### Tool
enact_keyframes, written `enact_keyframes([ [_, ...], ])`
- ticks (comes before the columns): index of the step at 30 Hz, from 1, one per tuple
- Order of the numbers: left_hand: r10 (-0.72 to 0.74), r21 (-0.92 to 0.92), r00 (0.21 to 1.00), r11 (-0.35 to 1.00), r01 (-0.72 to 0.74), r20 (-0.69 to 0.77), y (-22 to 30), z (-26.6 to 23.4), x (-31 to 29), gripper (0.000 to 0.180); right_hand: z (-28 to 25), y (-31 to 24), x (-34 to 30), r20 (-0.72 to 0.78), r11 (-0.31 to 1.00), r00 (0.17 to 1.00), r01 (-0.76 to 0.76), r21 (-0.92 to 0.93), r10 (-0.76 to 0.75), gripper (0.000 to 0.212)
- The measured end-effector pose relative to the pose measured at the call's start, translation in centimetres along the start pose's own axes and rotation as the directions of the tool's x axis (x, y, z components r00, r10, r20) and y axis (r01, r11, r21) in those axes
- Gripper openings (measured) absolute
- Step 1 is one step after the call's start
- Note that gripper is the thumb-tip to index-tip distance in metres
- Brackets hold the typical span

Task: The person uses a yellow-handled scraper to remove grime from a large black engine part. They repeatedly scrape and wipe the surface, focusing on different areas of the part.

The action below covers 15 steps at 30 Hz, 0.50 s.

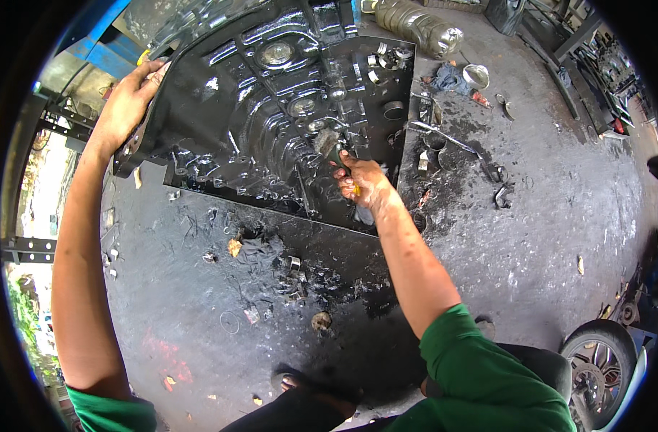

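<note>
A large black metal casing, wet and shiny with ribs and round recesses, stands tilted over a shallow dark tray. At the upper left, my left hand grips the casing's edge, with its fingertips partly hidden behind the rim. My right hand is closed around the handle of a brush, whose greyish bristles touch or nearly touch the ribbed face. The handle is mostly covered by my fingers. Several metal rings and curved shells lie in the tray's far right corner.
A large plastic bottle lies beyond the tray, near a white cup and a bluish rag. Oily scraps and a round rusty part are scattered on the stained floor. A wheel stands at lower right.
</note>
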<state>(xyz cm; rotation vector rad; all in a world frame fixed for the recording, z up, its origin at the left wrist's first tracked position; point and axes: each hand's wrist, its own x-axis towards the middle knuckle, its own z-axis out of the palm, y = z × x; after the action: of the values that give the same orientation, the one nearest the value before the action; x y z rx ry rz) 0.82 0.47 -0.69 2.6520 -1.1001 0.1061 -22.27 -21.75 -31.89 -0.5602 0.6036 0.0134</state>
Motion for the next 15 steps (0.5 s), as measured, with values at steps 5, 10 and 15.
enact_keyframes([
  [5,-0.024,-0.010,1.000,1.000,0.025,0.010,1.1,-0.1,-0.3,0.051,0.7,-0.2,1.2,0.019,0.963,0.992,-0.129,0.235,0.128,0.039],
  [10,-0.076,-0.038,0.996,0.996,0.078,0.051,1.7,-0.3,-0.5,0.049,0.8,0.4,1.6,0.025,0.961,0.999,-0.054,0.270,0.049,0.034],
  [15,-0.056,-0.112,0.997,0.992,0.062,0.054,1.5,-0.3,-0.5,0.047,1.3,1.7,2.2,-0.010,0.926,1.000,0.002,0.378,0.002,0.034],
])
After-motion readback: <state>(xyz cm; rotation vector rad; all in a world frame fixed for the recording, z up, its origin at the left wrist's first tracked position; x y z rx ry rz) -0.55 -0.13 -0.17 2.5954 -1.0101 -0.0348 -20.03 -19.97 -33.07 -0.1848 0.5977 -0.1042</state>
